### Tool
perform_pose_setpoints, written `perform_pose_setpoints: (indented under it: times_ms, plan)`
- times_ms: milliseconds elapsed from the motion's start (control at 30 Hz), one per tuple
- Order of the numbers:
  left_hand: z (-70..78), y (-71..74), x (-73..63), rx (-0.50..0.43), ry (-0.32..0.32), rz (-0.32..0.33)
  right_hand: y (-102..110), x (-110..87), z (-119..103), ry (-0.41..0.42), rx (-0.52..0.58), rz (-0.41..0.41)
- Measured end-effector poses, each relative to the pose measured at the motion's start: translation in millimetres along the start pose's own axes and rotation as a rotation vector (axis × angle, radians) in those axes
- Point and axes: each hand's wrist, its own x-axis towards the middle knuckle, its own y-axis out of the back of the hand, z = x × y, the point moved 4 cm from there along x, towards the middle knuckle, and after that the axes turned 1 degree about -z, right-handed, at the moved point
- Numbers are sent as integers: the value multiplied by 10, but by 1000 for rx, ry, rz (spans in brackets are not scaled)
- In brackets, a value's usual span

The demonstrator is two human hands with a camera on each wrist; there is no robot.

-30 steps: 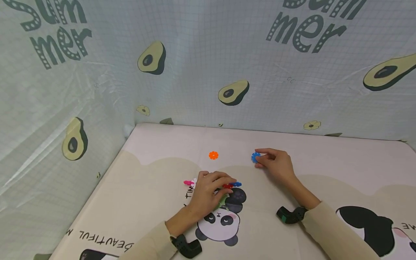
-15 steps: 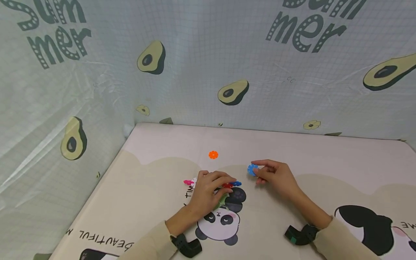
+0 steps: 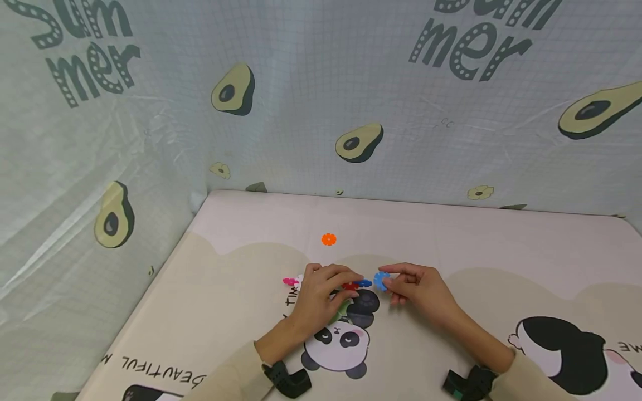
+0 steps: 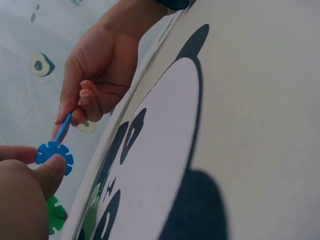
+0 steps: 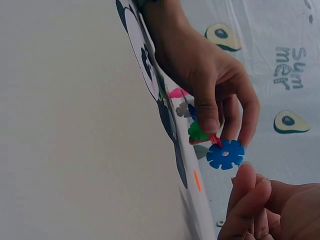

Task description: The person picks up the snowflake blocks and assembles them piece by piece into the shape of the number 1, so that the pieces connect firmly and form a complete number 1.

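Note:
My left hand grips a chain of joined plastic snowflake discs low over the table. A pink disc and a white one stick out at its left; a red disc and a dark blue disc show at the right. A green disc appears in the right wrist view, while the left fingers hide the chain's middle. My right hand pinches a lighter blue snowflake disc between thumb and index finger, close beside the chain's dark blue end. In the left wrist view this disc stands edge-on.
A loose orange snowflake disc lies on the table beyond the hands. The tablecloth carries printed pandas and lettering. Behind and at the left hangs a sheet with avocado prints.
My right hand has brought the lighter blue disc toward me and leftward, up to the chain's end. My left hand keeps its place and its grip.

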Motion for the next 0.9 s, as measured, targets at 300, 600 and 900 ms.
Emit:
perform_pose_setpoints:
  times_ms: [300, 600, 900]
  plan:
    - [4, 0, 0, 4, 0, -4, -55, -6, 39, -8, 65, -2]
    - [1, -4, 5, 8, -6, -3, -72, -5, 51, -15, 88, -8]
    - [5, -1, 4, 22, -35, 12, -80, -1, 67, -12, 91, -39]
